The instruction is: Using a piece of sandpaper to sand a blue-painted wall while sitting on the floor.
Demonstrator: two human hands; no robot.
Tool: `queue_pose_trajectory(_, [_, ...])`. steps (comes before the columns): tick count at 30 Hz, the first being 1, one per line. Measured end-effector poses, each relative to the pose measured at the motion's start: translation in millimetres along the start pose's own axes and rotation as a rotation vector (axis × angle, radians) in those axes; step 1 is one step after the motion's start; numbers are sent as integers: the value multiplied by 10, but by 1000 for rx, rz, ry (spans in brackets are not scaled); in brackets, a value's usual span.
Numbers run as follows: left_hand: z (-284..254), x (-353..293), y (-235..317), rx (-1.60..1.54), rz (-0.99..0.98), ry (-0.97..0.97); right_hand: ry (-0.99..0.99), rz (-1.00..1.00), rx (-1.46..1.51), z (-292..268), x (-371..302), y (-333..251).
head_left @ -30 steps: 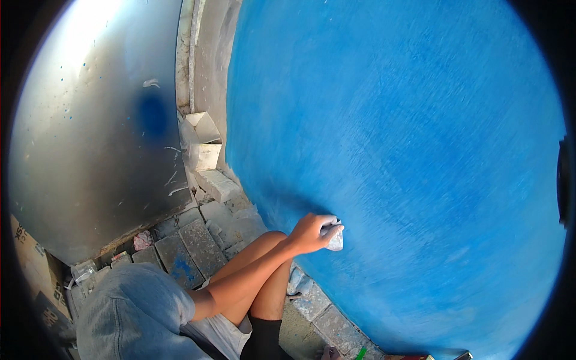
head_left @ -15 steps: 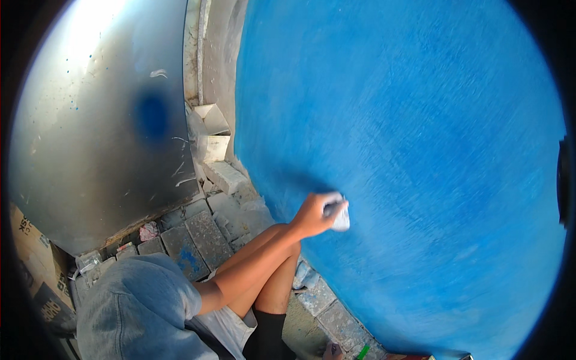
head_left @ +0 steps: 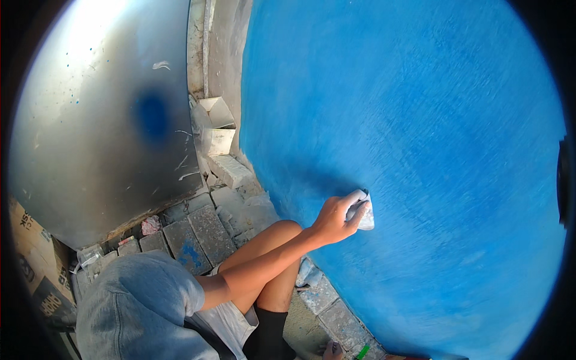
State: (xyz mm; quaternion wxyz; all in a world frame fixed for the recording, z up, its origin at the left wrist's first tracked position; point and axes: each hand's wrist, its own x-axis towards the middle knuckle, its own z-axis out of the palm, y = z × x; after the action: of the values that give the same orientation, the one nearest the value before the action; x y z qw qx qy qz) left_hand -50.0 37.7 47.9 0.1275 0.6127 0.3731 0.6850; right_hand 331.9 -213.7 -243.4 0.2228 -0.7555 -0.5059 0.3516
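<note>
My left hand reaches across from the lower left, its bare forearm passing over my bent legs. Fingers and thumb pinch a folded whitish sheet, smudged with grey; whether it is paper, abrasive or cloth I cannot tell. The sheet is at the face of a blue-painted wall, whose surface has streaky, paler patches. A dark shadow falls on the wall just above the hand. My right hand does not show. Something skin-coloured is cut off at the lower edge, perhaps toes.
On the left stands a grey metal panel with scuffs and blue specks. A whitish open box and a pale block sit in the corner. Dusty paving bricks carry blue paint stains. Cardboard leans at far left.
My left hand has moved to the right along the blue wall, still pinching the whitish sheet. The whole view has shifted slightly.
</note>
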Motion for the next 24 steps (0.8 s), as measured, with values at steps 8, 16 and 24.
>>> queue_pose_trajectory(8, [21, -230, 57, 36, -34, -77, -1, 1, -3, 0, 1, -3])
queue_pose_trajectory(16, [35, -262, 5, -130, -282, -49, -2, 4, 5, 25, 9, 1])
queue_pose_trajectory(24, [141, -172, -128, -473, -265, 40, -5, 1, 7, 32, -5, -16])
